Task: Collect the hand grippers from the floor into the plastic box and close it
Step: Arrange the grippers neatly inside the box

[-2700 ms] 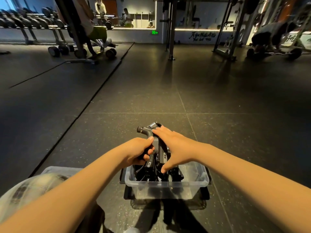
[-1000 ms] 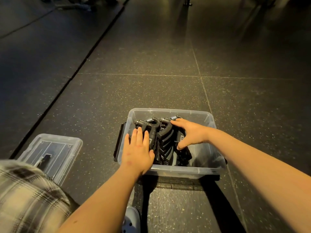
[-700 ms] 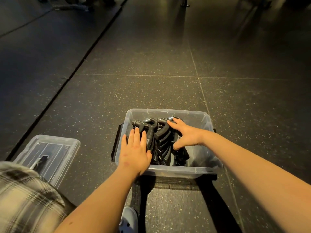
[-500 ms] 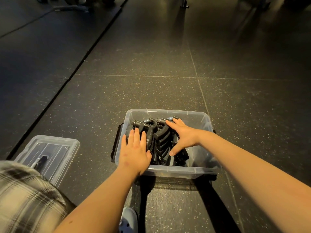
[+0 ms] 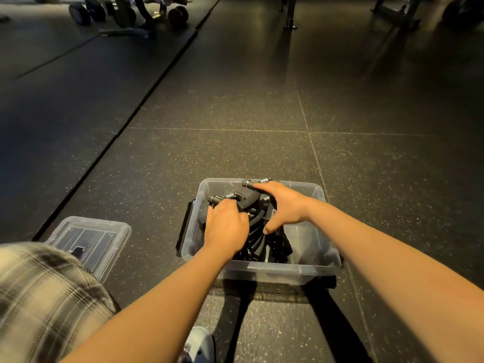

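Just then my left hand (image 5: 227, 226), flat a moment before, had curled around the black foam-handled hand grippers (image 5: 258, 233) in the clear plastic box (image 5: 282, 271); my right hand (image 5: 281, 205) pressed spread on top. Its clear lid (image 5: 91, 241) lay at nine o'clock, waiting.

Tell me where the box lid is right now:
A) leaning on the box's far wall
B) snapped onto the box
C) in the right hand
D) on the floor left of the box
D: the lid lies flat on the floor, left of the open plastic box, untouched by either hand.
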